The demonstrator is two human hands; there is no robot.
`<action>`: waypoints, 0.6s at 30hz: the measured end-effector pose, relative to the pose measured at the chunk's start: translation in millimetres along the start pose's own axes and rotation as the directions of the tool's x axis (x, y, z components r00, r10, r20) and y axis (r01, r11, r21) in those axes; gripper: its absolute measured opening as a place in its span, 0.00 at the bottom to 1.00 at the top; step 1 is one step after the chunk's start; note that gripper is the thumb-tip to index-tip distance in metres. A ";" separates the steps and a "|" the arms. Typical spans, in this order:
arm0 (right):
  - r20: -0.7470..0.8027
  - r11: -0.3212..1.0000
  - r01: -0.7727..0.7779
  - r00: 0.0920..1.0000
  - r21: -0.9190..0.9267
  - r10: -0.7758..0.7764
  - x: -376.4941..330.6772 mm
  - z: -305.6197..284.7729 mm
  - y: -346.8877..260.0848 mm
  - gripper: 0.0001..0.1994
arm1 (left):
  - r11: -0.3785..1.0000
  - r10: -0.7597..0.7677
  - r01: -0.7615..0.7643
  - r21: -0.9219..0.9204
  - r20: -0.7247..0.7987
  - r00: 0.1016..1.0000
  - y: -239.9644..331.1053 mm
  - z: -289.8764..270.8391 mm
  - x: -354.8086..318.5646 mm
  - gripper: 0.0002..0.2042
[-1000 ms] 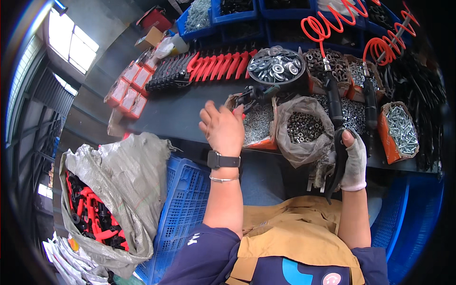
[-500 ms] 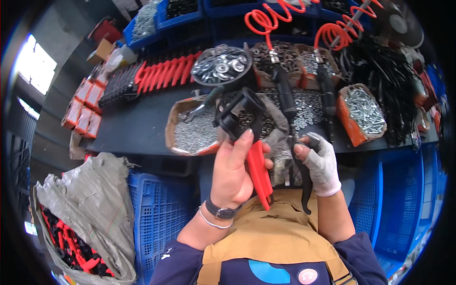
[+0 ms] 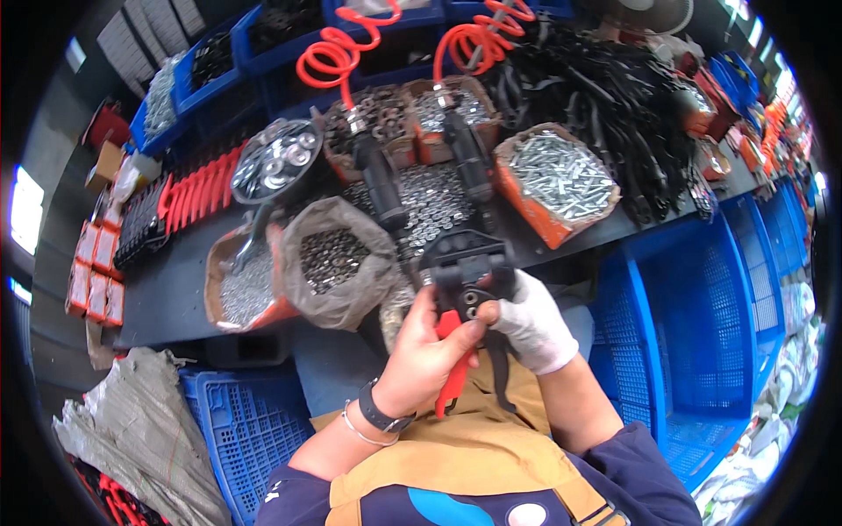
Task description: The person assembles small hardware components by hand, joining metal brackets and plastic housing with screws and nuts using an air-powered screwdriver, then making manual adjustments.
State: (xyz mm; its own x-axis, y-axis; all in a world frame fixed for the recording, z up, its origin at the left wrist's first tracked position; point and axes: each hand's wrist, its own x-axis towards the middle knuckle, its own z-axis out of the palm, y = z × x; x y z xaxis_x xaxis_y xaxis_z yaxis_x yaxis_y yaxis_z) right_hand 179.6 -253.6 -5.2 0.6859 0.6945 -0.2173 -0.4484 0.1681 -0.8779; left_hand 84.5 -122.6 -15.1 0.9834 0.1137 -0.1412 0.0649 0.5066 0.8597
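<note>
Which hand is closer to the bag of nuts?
The left hand: it's right of the bag, nearer the body. The right hand is farther right, past the left one.

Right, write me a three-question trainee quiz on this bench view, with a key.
1. Who wears the pale glove? A: neither hand; B: left only; C: right only.

2. True or false: the plastic bag of small dark metal parts stands to the left of the open box of silver screws in the picture.

3. Fill in the colour: the left hand grips the tool by its ____ handle.

Key: 1: C, the right hand; 2: true; 3: red.
</note>
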 end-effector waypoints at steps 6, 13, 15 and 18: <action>-0.085 0.349 0.133 0.835 -0.928 -0.544 11.7 -56.6 -61.2 0.09 | 0.991 0.109 -0.121 -0.066 -0.160 0.981 0.7 -2.7 3.8 0.18; 0.059 -0.344 -0.066 0.939 -0.937 -0.340 65.6 -101.4 -106.5 0.09 | 0.995 0.014 -0.026 -0.093 -0.124 0.992 -2.7 15.8 6.9 0.19; 0.123 -0.360 -0.016 0.925 -0.933 -0.359 67.1 -99.7 -107.8 0.09 | 0.996 0.012 -0.023 -0.086 -0.122 0.992 -0.6 17.8 9.0 0.19; 0.226 -0.403 0.037 0.874 -0.914 -0.431 68.3 -103.9 -98.4 0.09 | 0.996 0.019 -0.029 -0.089 -0.111 0.994 -2.8 22.4 9.4 0.20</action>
State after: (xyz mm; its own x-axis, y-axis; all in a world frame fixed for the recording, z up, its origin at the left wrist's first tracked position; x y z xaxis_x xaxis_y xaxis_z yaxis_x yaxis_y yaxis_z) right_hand 330.1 -295.3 22.0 0.6631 0.6922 0.2849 0.7305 -0.6815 -0.0446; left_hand 97.3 -142.0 -7.9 0.9596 0.2177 -0.1785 0.0211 0.5767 0.8167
